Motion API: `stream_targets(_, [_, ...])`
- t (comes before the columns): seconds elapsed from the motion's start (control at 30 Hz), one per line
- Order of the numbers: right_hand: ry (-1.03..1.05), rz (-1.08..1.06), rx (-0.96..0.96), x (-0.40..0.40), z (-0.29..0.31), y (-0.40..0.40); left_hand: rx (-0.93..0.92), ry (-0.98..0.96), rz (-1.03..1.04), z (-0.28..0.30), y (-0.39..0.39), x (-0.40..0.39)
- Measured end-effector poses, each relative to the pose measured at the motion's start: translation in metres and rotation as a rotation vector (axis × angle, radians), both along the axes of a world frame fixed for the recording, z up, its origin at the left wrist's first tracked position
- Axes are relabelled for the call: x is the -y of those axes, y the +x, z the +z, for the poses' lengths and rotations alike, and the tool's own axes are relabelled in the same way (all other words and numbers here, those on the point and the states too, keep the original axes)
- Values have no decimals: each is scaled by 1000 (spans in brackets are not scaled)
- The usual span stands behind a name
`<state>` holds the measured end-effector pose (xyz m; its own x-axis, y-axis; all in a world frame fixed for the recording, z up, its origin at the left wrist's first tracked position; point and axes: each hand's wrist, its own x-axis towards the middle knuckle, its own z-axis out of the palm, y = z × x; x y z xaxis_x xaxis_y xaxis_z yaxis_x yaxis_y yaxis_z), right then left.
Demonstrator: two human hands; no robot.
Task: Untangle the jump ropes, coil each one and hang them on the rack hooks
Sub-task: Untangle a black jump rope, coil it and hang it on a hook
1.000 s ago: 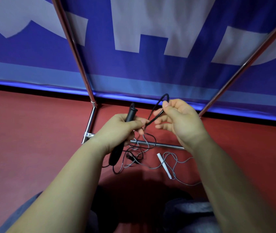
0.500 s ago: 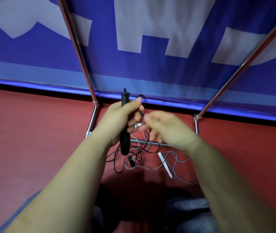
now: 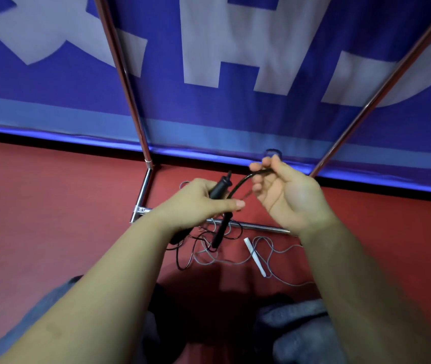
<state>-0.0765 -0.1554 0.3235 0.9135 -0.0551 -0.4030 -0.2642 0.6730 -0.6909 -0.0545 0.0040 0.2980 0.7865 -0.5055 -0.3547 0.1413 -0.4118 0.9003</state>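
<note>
Rope (image 3: 238, 186) arcs between hands | left grip (image 3: 198, 203) holds black handle (image 3: 219, 189) | right grip (image 3: 285, 193) pinches rope

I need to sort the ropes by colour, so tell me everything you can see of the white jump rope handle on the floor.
The white handle is a slim, straight stick, plastic by its look, lying flat on the red floor at a slant, its near end toward the right. A thin grey cord loops around and across it. It lies in front of the rack's chrome base bar. Neither hand touches it.
</note>
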Motion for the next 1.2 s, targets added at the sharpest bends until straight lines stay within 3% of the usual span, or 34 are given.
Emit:
stream_targets(0.1, [-69, 36, 20, 5, -1, -4, -26, -103, 104, -2, -3, 2])
stream_targets(0.23, [-849, 509, 24, 2, -4, -25, -194, -388, 302, 10, -10, 2])
stream_targets(0.3, [-1011, 659, 33, -4, -7, -41, -241, -469, 314, 20, -19, 2])
stream_targets(0.37, [-1077, 600, 61, -11, -4, -57, -258, -519, 331, 29, -31, 0])
stream_targets(0.5, [-905, 332, 126, -17, 20, -87, -173, -465, 319, 40, -63, -5])
stream_targets(0.7, [-204, -19, 160, -21, 76, -140, 6, -197, 117, 66, -141, -11])
stream_targets(0.8, [-66, -127, 206, -20, 96, -165, 86, -179, 92, 82, -169, -14])
stream_targets(0.9, [-115, -115, 201, -19, 111, -192, 130, -172, 101, 99, -193, -19])
stream_targets(1.03, [-584, -11, 111, -22, 120, -228, 142, -189, 64, 125, -225, -20])
stream_targets(1.13, [-738, -142, 237, -30, 134, -248, 84, -211, -19, 148, -245, -24])
stream_targets(1.2, [-854, -218, 369, -33, 149, -257, -22, -327, -92, 164, -257, -26])
